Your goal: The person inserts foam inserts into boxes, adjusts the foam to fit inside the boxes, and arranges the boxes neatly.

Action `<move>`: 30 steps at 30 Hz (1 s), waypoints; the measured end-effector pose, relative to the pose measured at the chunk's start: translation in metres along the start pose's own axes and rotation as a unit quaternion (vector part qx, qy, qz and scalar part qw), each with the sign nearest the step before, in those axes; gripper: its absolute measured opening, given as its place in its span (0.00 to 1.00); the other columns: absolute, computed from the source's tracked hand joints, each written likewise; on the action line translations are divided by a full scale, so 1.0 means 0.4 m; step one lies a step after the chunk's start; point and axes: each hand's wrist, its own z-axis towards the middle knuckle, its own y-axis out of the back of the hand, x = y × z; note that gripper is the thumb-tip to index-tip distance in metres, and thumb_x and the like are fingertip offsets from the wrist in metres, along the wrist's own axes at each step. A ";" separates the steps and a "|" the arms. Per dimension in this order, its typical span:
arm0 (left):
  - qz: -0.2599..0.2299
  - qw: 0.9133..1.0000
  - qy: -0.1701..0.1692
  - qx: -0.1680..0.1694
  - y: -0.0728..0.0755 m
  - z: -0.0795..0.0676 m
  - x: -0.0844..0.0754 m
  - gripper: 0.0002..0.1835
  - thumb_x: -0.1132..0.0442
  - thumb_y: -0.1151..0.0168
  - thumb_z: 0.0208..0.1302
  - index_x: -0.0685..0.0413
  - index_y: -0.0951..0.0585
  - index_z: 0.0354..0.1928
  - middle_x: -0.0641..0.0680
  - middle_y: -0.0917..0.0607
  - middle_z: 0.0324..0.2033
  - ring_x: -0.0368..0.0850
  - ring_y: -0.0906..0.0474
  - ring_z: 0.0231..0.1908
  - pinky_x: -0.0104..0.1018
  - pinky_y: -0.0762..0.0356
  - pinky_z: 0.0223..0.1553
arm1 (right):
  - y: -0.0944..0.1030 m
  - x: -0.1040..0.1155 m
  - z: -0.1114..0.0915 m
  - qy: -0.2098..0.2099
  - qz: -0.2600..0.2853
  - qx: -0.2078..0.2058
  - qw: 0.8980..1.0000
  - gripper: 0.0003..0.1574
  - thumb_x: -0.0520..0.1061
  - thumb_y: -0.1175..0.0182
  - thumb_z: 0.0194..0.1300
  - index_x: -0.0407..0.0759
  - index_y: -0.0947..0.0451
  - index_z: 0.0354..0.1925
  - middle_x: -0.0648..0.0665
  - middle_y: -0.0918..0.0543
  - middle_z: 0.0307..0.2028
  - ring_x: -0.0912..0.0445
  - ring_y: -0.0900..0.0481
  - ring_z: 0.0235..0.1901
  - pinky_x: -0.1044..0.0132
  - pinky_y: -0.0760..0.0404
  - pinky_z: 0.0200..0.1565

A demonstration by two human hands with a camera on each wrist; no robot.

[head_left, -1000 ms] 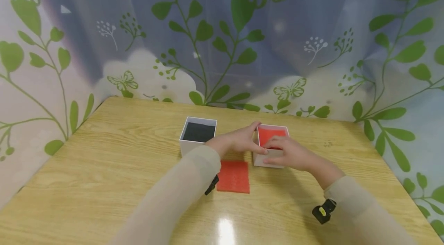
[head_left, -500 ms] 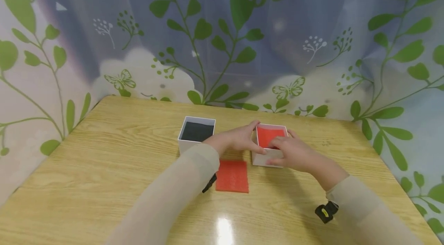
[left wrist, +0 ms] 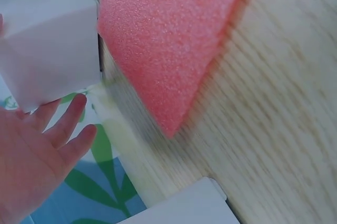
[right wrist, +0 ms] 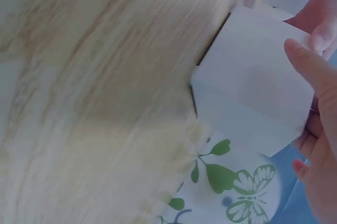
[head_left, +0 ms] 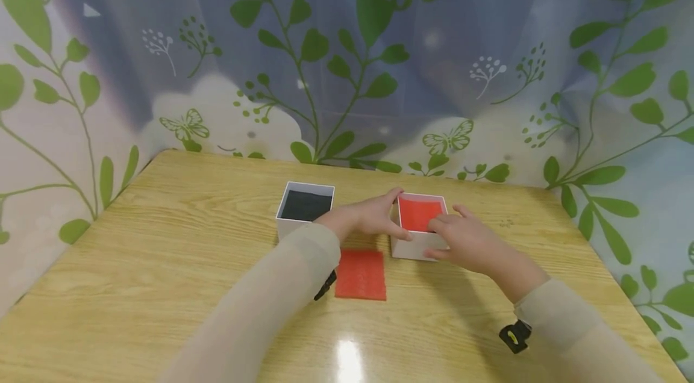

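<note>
The right-hand white box [head_left: 412,245] holds red foam [head_left: 420,214], which lies inside below the rim. My left hand [head_left: 374,215] spans the box's left side, thumb at the front and forefinger by the back corner. In the left wrist view that hand's [left wrist: 37,150] fingers are straight and spread beside the box [left wrist: 58,45]. My right hand [head_left: 468,241] grips the front right corner, with its thumb outside on the front wall and a bent finger over the rim. The right wrist view shows the thumb lying across the box's face [right wrist: 253,76].
A second white box [head_left: 293,228] with dark foam [head_left: 306,206] in it stands to the left, partly behind my left forearm. A square red foam sheet [head_left: 360,274] lies flat in front on the wooden table [head_left: 179,262]. A leaf-patterned curtain [head_left: 336,58] hangs behind.
My right hand's fingers have slid rightward from over the red foam to the box's right edge, uncovering more of the foam. The left hand stays at the box's left side.
</note>
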 end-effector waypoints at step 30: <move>-0.040 0.999 -0.004 -0.008 -0.012 -0.001 0.007 0.58 0.48 0.29 0.49 0.44 0.58 0.73 0.51 0.42 0.68 0.45 0.46 0.66 0.46 0.45 0.64 | -0.091 0.032 -0.113 0.180 0.064 -0.227 0.955 0.13 0.49 0.43 0.66 0.40 0.22 0.40 0.49 0.21 0.38 0.55 0.21 0.35 0.62 0.20 0.35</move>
